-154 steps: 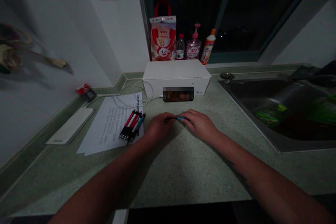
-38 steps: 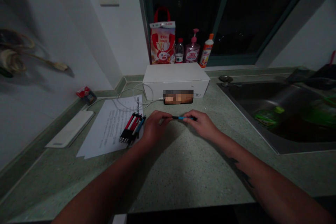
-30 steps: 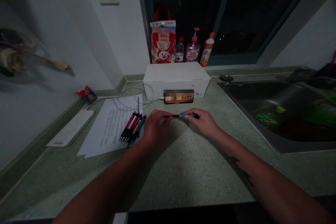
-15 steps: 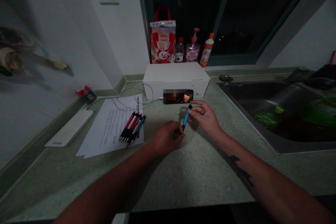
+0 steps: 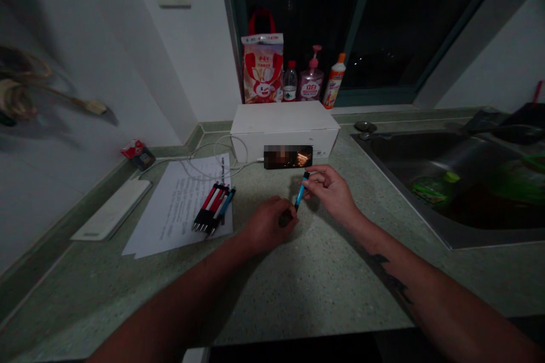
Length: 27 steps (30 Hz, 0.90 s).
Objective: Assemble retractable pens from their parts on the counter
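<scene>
A blue pen (image 5: 301, 193) with black ends is held at a slant between my two hands, above the speckled counter (image 5: 272, 295). My left hand (image 5: 270, 221) is closed around its lower end, and the tip there is mostly hidden by the fingers. At the upper end, my right hand (image 5: 330, 190) pinches the pen between thumb and fingers. To the left, several red, white and blue pens (image 5: 214, 207) lie side by side on printed sheets of paper (image 5: 174, 204).
Behind my hands a phone (image 5: 288, 157) leans on a white box (image 5: 285, 125), its cable (image 5: 244, 165) running left. A white flat case (image 5: 113, 210) lies by the wall. The steel sink (image 5: 395, 181) is at right. Bottles (image 5: 311, 82) and a bag (image 5: 263, 71) stand at the window.
The pen and both hands have barely moved; both hands keep their hold on it. The whole view has shifted very slightly.
</scene>
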Motion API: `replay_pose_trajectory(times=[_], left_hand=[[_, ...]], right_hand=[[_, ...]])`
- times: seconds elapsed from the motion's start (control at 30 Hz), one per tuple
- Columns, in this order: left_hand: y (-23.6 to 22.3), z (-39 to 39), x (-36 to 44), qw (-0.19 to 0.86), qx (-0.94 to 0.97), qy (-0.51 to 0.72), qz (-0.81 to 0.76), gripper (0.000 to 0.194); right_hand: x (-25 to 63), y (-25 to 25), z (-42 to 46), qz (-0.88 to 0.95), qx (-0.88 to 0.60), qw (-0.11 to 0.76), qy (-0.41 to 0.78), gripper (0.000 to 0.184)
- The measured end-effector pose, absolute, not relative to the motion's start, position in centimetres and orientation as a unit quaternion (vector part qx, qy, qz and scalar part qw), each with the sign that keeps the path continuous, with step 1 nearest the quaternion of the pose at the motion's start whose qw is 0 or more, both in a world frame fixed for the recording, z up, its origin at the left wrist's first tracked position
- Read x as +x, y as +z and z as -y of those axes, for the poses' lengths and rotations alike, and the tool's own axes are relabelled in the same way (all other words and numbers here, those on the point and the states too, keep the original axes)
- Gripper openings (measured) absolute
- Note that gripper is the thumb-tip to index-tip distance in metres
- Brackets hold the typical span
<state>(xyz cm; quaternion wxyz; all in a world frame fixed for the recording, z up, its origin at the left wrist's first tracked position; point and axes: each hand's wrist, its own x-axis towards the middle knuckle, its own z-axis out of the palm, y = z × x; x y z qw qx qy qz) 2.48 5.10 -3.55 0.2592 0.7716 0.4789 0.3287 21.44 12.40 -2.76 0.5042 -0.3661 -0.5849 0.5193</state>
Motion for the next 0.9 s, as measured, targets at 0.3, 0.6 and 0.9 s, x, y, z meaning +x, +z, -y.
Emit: replay_pose_trajectory(times=[0.3, 0.6, 0.9], left_hand=[[-3.48, -5.03, 2.43, 0.263, 0.768, 0.329, -0.482, 0.003], [-3.6, -5.15, 2.51, 0.264, 0.767, 0.324, -0.487, 0.003], [-3.75, -5.25, 2.4, 0.259, 0.767, 0.331, -0.485, 0.004]], right_hand=[[21.43, -2.8, -12.52, 0.595, -0.37, 0.496, 0.513, 0.047], [21.4, -3.13, -12.51, 0.59, -0.365, 0.499, 0.519, 0.045], [21.11, -3.33, -12.36, 0.582, -0.354, 0.495, 0.539, 0.059]])
